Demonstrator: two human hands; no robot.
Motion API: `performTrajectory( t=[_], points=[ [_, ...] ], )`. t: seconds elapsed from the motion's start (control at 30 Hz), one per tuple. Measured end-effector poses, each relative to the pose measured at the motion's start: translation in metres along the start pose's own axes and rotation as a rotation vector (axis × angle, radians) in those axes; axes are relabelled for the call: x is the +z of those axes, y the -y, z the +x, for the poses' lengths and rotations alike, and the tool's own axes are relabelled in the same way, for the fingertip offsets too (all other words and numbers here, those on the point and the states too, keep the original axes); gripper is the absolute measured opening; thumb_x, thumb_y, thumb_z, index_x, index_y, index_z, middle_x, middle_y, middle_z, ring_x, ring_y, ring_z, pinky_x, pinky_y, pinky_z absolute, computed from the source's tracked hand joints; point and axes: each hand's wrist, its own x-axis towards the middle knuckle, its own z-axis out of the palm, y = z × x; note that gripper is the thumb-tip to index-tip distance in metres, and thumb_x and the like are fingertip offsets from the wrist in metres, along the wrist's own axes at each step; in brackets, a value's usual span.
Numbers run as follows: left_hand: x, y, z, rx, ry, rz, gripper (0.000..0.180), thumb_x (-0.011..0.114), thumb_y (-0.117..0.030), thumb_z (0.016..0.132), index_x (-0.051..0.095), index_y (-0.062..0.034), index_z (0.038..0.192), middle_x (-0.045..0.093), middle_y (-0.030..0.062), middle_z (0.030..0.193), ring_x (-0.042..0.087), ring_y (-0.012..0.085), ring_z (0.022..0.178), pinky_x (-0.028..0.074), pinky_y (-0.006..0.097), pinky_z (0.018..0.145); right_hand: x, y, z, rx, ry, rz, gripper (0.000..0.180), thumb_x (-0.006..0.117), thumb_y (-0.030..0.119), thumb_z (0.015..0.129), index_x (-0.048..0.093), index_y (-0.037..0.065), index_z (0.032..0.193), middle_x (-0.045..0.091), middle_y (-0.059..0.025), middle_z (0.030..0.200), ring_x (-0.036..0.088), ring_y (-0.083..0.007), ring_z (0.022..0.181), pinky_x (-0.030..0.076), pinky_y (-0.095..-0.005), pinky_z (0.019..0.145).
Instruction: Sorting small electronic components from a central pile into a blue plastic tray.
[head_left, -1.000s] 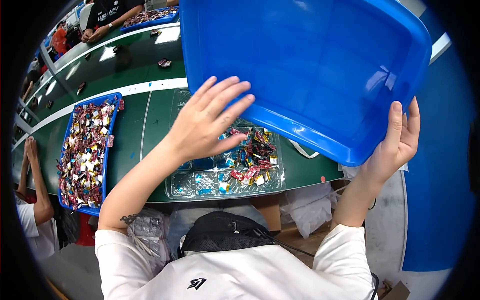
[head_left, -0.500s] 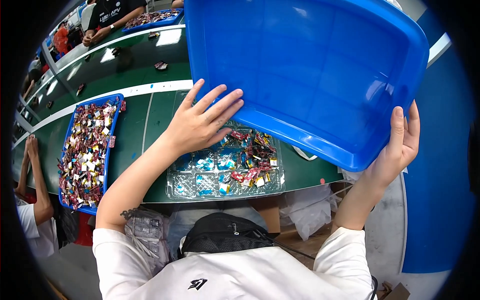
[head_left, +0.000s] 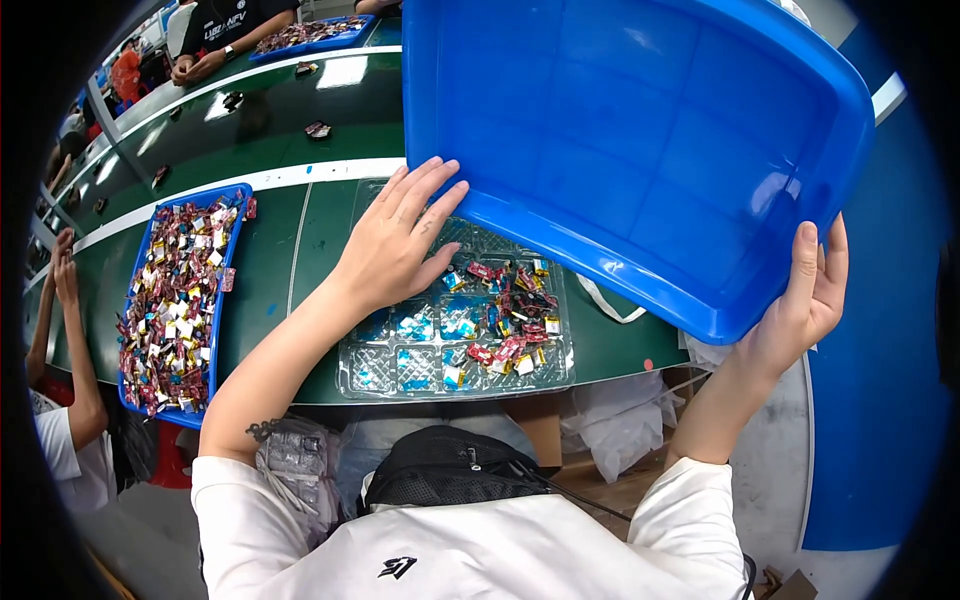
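Note:
A big blue plastic tray (head_left: 620, 150) is held up and tilted over the green bench, its bare inside facing me. My right hand (head_left: 805, 290) grips its lower right corner, thumb on the rim. My left hand (head_left: 405, 235) is open, fingers stretched out, with the fingertips at the tray's lower left edge. Below the tray lies a clear plastic blister tray (head_left: 358, 370) with square pockets. Small red, white and yellow parts (head_left: 510, 325), like little circuit boards, are heaped on its right side. Blue patches show in its other pockets.
Left of me stands a blue tray (head_left: 236, 270) heaped with similar parts (head_left: 180, 310). A person's hands (head_left: 64, 270) are raised beside it. Beyond a white rail, scattered parts (head_left: 318, 130) lie on a green belt (head_left: 260, 130). Another filled tray (head_left: 310, 45) stands at the far side, near another person.
The blue tray has shifted slightly to the right with my right hand. My left hand's fingers have drawn closer together and moved a little left. The neighbour's hands at the left have risen.

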Motion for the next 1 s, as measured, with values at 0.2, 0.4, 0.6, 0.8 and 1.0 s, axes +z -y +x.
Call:
performTrajectory(
  t=[0.2,0.4,0.6,0.8,1.0],
  points=[
    [-0.004,-0.016,0.013,0.176,-0.003,0.016,0.067,0.071,-0.020,0.071,0.046,-0.0299,0.132,0.034,0.0068,0.144,0.032,0.0295,0.133,0.024,0.050,0.110,0.002,0.004,-0.005,0.014,0.025,0.017,0.036,0.059,0.015,0.089,0.054,-0.006,0.118,0.066,-0.0174,0.099,0.067,-0.0197,0.087,0.055,-0.0290,0.077],
    [0.004,0.004,-0.001,-0.008,0.081,0.211,0.063,0.070,-0.020,0.072,0.048,-0.0156,0.130,0.034,0.0076,0.144,0.030,0.0249,0.135,0.018,0.051,0.112,-0.006,0.005,-0.004,0.018,0.014,0.032,0.036,0.058,0.014,0.089,0.053,-0.006,0.119,0.066,-0.0186,0.102,0.066,-0.0205,0.090,0.055,-0.0299,0.079],
    [0.008,0.007,-0.010,-0.016,0.153,0.235,0.050,0.066,-0.018,0.077,0.052,-0.0077,0.123,0.046,0.0081,0.135,0.038,0.0238,0.130,0.015,0.051,0.113,-0.007,-0.003,-0.009,-0.025,0.028,0.037,0.033,0.056,0.011,0.091,0.054,-0.006,0.119,0.065,-0.0188,0.103,0.065,-0.0207,0.093,0.052,-0.0304,0.083],
    [-0.003,0.008,-0.008,-0.009,0.044,0.111,0.050,0.067,-0.020,0.074,0.054,-0.0062,0.121,0.053,0.0065,0.124,0.047,0.0237,0.115,0.022,0.051,0.109,-0.009,-0.005,-0.008,-0.047,0.010,0.038,0.033,0.057,0.011,0.090,0.054,-0.005,0.119,0.065,-0.0186,0.104,0.065,-0.0208,0.093,0.053,-0.0308,0.082],
    [-0.003,-0.003,-0.002,-0.075,0.025,0.204,0.053,0.068,-0.017,0.072,0.050,-0.0080,0.121,0.051,0.0041,0.123,0.045,0.0240,0.117,0.025,0.050,0.107,-0.009,0.001,-0.013,-0.031,-0.037,0.122,0.033,0.056,0.010,0.090,0.054,-0.005,0.119,0.065,-0.0182,0.104,0.066,-0.0208,0.091,0.055,-0.0308,0.080]
  ],
)
